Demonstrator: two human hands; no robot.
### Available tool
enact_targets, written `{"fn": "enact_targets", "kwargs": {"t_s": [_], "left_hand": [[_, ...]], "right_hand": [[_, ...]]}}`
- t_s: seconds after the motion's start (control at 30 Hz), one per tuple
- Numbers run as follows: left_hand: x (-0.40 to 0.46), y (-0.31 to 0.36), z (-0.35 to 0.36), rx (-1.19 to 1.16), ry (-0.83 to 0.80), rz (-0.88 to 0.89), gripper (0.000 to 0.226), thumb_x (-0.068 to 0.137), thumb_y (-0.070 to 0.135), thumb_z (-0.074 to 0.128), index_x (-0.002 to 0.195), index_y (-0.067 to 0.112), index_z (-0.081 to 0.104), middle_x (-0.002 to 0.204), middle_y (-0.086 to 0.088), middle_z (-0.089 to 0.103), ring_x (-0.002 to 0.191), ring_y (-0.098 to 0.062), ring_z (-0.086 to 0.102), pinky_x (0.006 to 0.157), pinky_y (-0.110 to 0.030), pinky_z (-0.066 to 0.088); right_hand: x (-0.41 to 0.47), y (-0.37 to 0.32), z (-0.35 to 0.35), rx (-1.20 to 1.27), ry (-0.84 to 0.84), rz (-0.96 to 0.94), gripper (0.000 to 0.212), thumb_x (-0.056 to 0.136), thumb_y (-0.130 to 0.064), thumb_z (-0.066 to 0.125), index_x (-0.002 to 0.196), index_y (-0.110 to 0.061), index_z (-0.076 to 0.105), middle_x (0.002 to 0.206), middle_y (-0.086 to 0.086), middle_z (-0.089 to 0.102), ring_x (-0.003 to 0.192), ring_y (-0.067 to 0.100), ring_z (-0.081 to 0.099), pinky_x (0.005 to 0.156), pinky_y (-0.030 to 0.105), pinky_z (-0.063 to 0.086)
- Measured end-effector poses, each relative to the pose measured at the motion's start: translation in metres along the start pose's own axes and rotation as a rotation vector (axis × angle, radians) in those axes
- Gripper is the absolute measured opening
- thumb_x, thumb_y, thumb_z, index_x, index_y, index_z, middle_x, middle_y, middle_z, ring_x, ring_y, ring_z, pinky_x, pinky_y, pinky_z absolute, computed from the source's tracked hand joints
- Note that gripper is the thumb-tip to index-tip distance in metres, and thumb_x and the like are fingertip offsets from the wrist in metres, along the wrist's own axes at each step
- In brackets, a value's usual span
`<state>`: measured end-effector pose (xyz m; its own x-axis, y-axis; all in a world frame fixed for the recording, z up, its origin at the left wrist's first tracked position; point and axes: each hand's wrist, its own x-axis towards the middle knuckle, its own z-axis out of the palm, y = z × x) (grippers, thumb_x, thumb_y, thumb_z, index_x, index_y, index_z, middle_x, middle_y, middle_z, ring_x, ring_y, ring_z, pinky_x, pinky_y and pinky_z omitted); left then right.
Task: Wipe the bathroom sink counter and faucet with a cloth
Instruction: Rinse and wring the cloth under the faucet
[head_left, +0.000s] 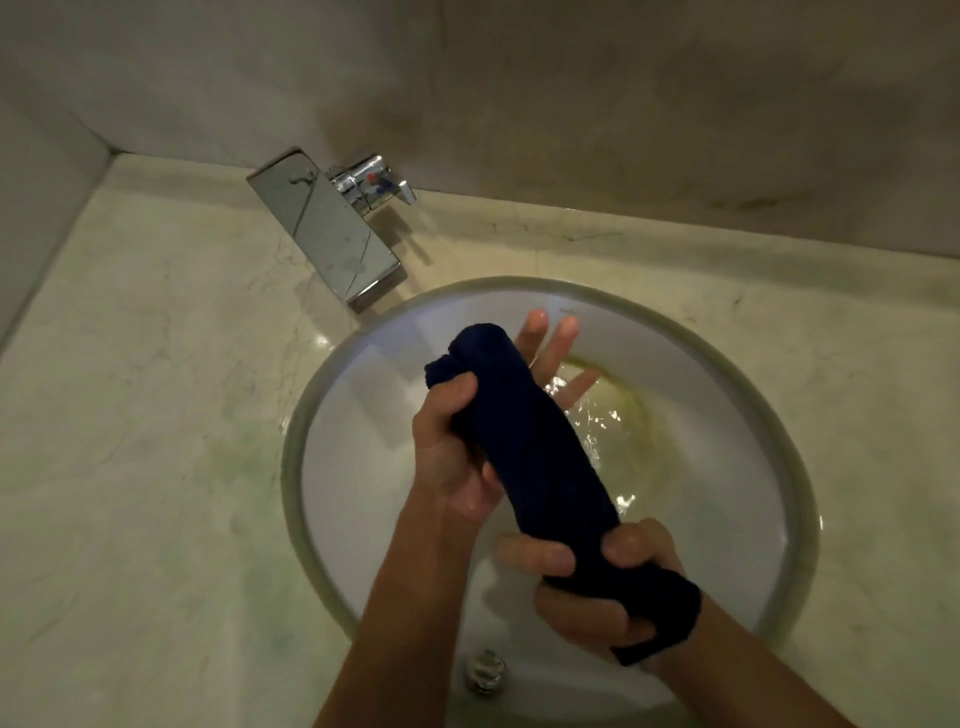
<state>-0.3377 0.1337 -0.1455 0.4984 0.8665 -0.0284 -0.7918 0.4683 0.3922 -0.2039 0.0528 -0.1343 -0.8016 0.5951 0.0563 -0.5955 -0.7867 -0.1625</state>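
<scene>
A dark blue cloth is rolled into a thick tube and held above the round white sink basin. My left hand grips its upper end, thumb on top and fingers spread behind it. My right hand is clenched around the lower end. Water pools and glints at the basin bottom beneath the cloth. The flat chrome faucet juts over the basin rim at the upper left, its handle behind it near the wall.
Pale marble counter surrounds the basin on the left, back and right. A tiled wall rises behind and at the left corner. A chrome overflow fitting sits on the near basin wall between my forearms.
</scene>
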Motion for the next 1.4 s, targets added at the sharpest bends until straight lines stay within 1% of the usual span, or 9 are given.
{"fn": "enact_targets", "kwargs": {"t_s": [0.2,0.4,0.63,0.8,0.93,1.07,1.2,1.3,1.4], "left_hand": [[0.009,0.014,0.020,-0.222,-0.104,-0.085,0.044,0.089,0.022,0.076,0.128,0.012,0.056,0.087,-0.007,0.064,0.078,-0.019,0.067,0.088,-0.040,0.058],[0.033,0.004,-0.004,0.675,0.778,-0.209,0.013,0.083,0.014,0.077,0.084,0.003,0.071,0.067,-0.010,0.059,0.059,-0.021,0.057,0.063,-0.031,0.052],[0.031,-0.034,-0.056,1.631,0.918,-0.473,0.007,0.081,0.010,0.058,0.082,0.011,0.066,0.084,-0.010,0.068,0.081,-0.033,0.067,0.066,-0.030,0.045],[0.031,-0.033,-0.056,1.688,0.912,-0.447,0.014,0.086,0.011,0.060,0.097,0.010,0.069,0.094,-0.010,0.069,0.091,-0.034,0.066,0.072,-0.032,0.048],[0.028,-0.001,-0.032,1.105,0.849,-0.420,0.013,0.089,0.024,0.077,0.095,0.013,0.072,0.091,-0.007,0.072,0.089,-0.026,0.069,0.081,-0.036,0.058],[0.003,0.055,-0.004,0.300,0.441,-0.526,0.054,0.075,0.010,0.071,0.127,0.007,0.058,0.100,-0.013,0.063,0.091,-0.027,0.062,0.084,-0.040,0.051],[-0.015,0.062,-0.002,0.332,0.113,-0.297,0.073,0.086,0.009,0.074,0.151,0.003,0.042,0.123,-0.015,0.061,0.116,-0.026,0.061,0.098,-0.036,0.051],[-0.013,0.049,0.013,0.368,0.169,-0.182,0.074,0.072,0.047,0.089,0.132,0.012,0.065,0.112,-0.007,0.072,0.105,-0.018,0.069,0.087,-0.030,0.056],[-0.001,0.037,0.022,0.131,0.193,-0.118,0.063,0.061,0.040,0.095,0.112,0.011,0.070,0.106,-0.005,0.073,0.101,-0.020,0.071,0.085,-0.032,0.060]], "right_hand": [[-0.004,-0.004,0.018,0.121,-0.003,0.081,0.070,0.090,-0.047,0.074,0.134,-0.015,0.030,0.090,0.000,0.059,0.055,0.008,0.043,0.048,0.012,0.047],[0.024,-0.025,0.007,-0.988,1.088,0.187,0.025,0.078,-0.024,0.083,0.076,-0.012,0.061,0.059,0.002,0.058,0.047,0.014,0.050,0.051,0.026,0.041],[0.036,0.005,-0.084,-1.725,1.336,0.583,0.044,0.084,-0.046,0.066,0.109,-0.013,0.050,0.094,0.001,0.066,0.085,0.024,0.068,0.068,0.035,0.052],[0.037,0.006,-0.082,-1.780,1.336,0.571,0.042,0.085,-0.050,0.065,0.106,-0.016,0.051,0.096,0.002,0.066,0.087,0.025,0.068,0.072,0.036,0.054],[0.026,-0.018,-0.048,-1.351,1.214,0.462,0.025,0.080,-0.032,0.078,0.088,-0.015,0.062,0.079,-0.001,0.067,0.069,0.017,0.064,0.064,0.030,0.049],[-0.003,-0.041,-0.006,-0.428,0.753,0.371,0.049,0.079,-0.042,0.081,0.110,-0.009,0.062,0.079,0.006,0.056,0.052,0.013,0.046,0.046,0.023,0.039],[-0.015,-0.050,0.009,0.036,0.210,0.209,0.087,0.086,-0.027,0.076,0.150,-0.007,0.020,0.102,0.007,0.046,0.076,0.011,0.055,0.067,0.022,0.053],[-0.008,-0.041,0.018,0.023,0.037,0.156,0.092,0.089,-0.007,0.072,0.155,-0.009,0.008,0.112,0.006,0.044,0.089,0.012,0.058,0.083,0.028,0.061],[-0.002,-0.021,0.024,-0.055,0.050,0.066,0.069,0.093,0.000,0.058,0.155,-0.006,0.028,0.130,0.015,0.056,0.100,0.022,0.069,0.078,0.025,0.062]]}}
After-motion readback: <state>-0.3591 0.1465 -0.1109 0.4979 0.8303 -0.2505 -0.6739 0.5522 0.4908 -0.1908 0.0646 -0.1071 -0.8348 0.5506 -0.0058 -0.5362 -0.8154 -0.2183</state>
